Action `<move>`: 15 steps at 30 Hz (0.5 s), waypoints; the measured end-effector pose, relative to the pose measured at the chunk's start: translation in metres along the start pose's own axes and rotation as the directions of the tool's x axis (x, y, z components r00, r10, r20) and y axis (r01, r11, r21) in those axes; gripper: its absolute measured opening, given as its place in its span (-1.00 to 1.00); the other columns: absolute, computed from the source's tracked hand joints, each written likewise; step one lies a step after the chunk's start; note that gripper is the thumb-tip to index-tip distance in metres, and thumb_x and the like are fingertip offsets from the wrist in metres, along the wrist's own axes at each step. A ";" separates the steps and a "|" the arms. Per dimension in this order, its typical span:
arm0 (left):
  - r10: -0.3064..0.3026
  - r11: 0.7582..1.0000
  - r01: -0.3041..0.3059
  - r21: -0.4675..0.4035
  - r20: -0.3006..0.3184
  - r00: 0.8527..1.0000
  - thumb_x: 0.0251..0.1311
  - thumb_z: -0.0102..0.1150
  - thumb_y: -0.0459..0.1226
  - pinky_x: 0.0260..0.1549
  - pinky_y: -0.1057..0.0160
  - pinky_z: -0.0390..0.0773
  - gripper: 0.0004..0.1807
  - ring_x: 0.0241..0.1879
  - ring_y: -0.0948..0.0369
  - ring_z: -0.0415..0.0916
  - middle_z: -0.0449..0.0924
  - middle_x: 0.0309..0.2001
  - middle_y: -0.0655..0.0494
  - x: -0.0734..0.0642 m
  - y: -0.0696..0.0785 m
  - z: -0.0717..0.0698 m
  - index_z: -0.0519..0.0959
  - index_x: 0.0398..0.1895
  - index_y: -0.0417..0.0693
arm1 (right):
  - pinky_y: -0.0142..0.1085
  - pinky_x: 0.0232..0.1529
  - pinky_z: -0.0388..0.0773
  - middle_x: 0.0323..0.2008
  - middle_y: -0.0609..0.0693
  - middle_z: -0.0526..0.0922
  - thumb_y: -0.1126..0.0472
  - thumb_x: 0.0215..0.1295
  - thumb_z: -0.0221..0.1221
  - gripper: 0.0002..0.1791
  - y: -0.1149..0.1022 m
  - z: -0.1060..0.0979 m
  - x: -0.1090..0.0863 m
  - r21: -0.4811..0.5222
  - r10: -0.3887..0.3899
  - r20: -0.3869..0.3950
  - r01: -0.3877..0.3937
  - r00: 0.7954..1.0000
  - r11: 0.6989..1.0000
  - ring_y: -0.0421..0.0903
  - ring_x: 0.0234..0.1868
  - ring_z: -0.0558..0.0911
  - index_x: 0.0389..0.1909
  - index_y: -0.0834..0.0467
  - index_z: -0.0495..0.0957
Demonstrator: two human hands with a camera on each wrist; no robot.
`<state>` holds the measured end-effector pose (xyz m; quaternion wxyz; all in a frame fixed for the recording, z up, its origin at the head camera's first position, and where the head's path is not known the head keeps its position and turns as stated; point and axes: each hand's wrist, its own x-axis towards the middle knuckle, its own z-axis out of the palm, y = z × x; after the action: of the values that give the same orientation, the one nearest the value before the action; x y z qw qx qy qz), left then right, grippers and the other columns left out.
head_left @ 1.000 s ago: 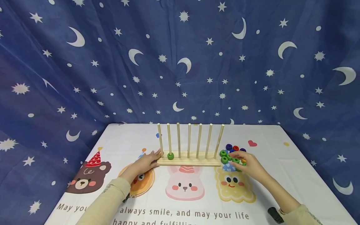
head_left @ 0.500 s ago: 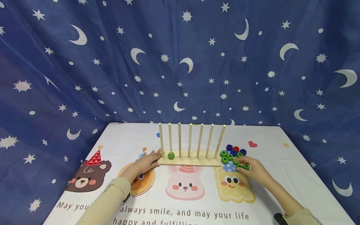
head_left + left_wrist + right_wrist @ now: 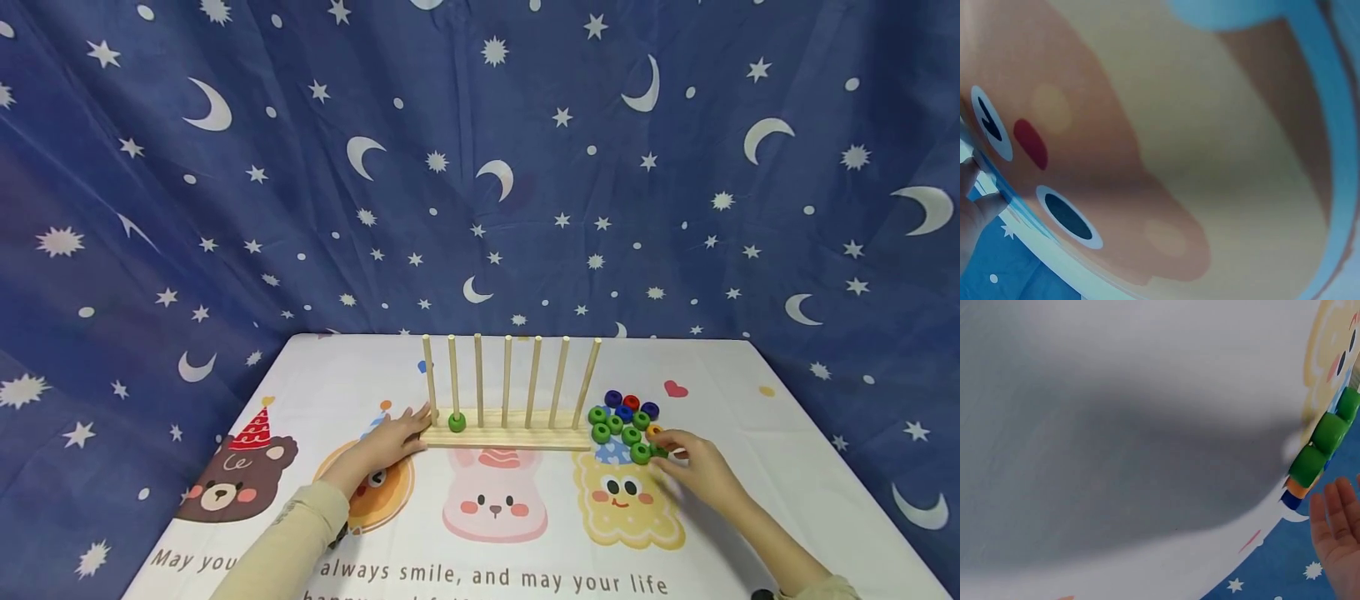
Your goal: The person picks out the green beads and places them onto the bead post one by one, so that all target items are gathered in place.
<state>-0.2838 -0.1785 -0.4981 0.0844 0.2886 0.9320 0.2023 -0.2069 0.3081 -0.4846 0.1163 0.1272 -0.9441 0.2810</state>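
Observation:
A wooden peg stand with a row of upright pegs stands mid-table. One green bead sits at the foot of its second peg from the left. My left hand holds the stand's left end, thumb at the front and fingers behind; only its fingertips enter the left wrist view. Right of the stand lies a loose cluster of green beads. My right hand is at the cluster's right side, thumb and fingertips spread beside a green bead. Its fingers look straight in the right wrist view.
Among the green beads lie a red bead, an orange bead and several blue or dark purple beads. A white tablecloth with cartoon prints covers the table. A blue star-patterned curtain hangs behind.
My right hand has drawn back to the right and toward me, uncovering more of the beads. The left hand stays on the stand. The head view has shifted slightly.

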 end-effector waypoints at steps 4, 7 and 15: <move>-0.006 1.000 0.006 -0.005 -0.006 1.000 0.29 0.07 -0.17 0.15 -0.50 -0.01 -0.42 0.32 -0.35 0.11 0.10 0.41 -0.19 0.000 0.000 0.001 0.31 0.33 -0.20 | -0.09 -0.25 0.63 -0.24 0.23 0.67 0.38 0.02 0.33 -0.70 0.004 -0.002 -0.002 -0.020 0.048 -0.007 -0.048 0.999 0.999 0.11 -0.24 0.64 -0.18 0.36 0.58; -0.005 1.000 0.005 -0.010 -0.010 1.000 0.28 0.07 -0.18 0.15 -0.50 0.00 -0.42 0.32 -0.35 0.10 0.10 0.41 -0.19 0.000 -0.001 0.001 0.30 0.33 -0.21 | -0.04 -0.24 0.62 -0.27 0.26 0.66 0.37 0.02 0.33 -0.68 0.008 -0.002 -0.003 -0.034 0.082 -0.017 -0.082 0.996 0.996 0.14 -0.26 0.64 -0.17 0.39 0.56; -0.001 1.000 0.001 0.007 -0.016 1.000 0.28 0.08 -0.18 0.15 -0.49 0.05 -0.42 0.31 -0.34 0.13 0.12 0.41 -0.19 0.000 -0.001 0.001 0.30 0.33 -0.20 | -0.06 -0.22 0.64 -0.17 0.41 0.62 0.34 0.06 0.31 -0.59 0.014 0.000 -0.005 0.000 0.162 0.060 -0.163 0.985 0.987 0.26 -0.20 0.67 -0.08 0.47 0.49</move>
<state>-0.2839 -0.1790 -0.4996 0.0760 0.2870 0.9335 0.2012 -0.2063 0.3203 -0.4926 0.0645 0.0584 -0.9537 0.2878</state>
